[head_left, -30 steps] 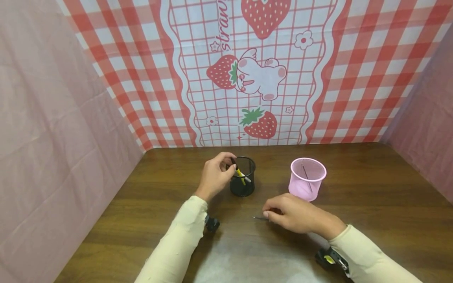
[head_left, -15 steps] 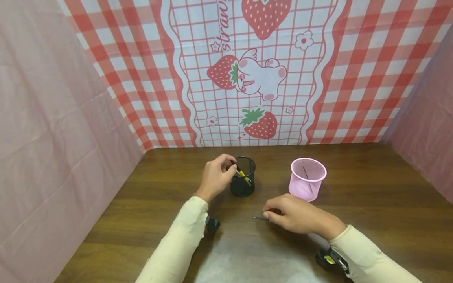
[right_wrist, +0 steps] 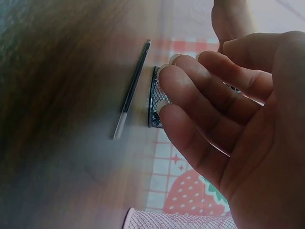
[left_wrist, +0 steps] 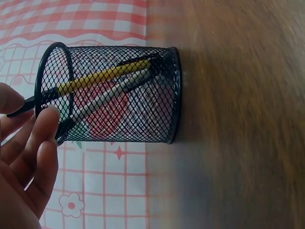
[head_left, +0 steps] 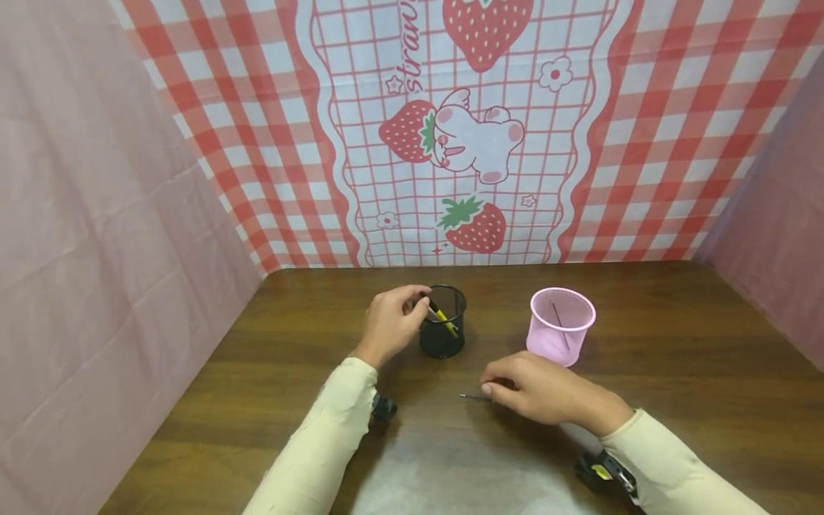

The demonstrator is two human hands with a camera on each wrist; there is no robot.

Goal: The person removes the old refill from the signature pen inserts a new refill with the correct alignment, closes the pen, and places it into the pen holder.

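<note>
My left hand [head_left: 394,320] is at the rim of a black mesh pen holder [left_wrist: 167,95], its thumb and fingers pinching the black upper end of a yellow-and-black pen [left_wrist: 105,74]. The pen slants down inside the holder. Beside it in there leans a white-and-black pen [left_wrist: 102,102], clearest in the left wrist view. On the table lies a thin dark pen refill [right_wrist: 136,78] with a clear end. Just over the refill hovers my right hand [head_left: 547,390], fingers loosely bent and holding nothing; the right wrist view shows a gap between them.
A pink mesh pen holder [head_left: 552,347] stands right of the black one, with a thin dark stick [head_left: 559,323] leaning inside. Behind the wooden table [head_left: 695,386] hangs a strawberry-print checked cloth [head_left: 257,107]. Pink cloth [head_left: 116,250] closes off the sides.
Inside the black holder, the yellow pen has shifted and now slants further right, partly covering the white one. The left hand has moved only slightly; the right hand stays over the refill.
</note>
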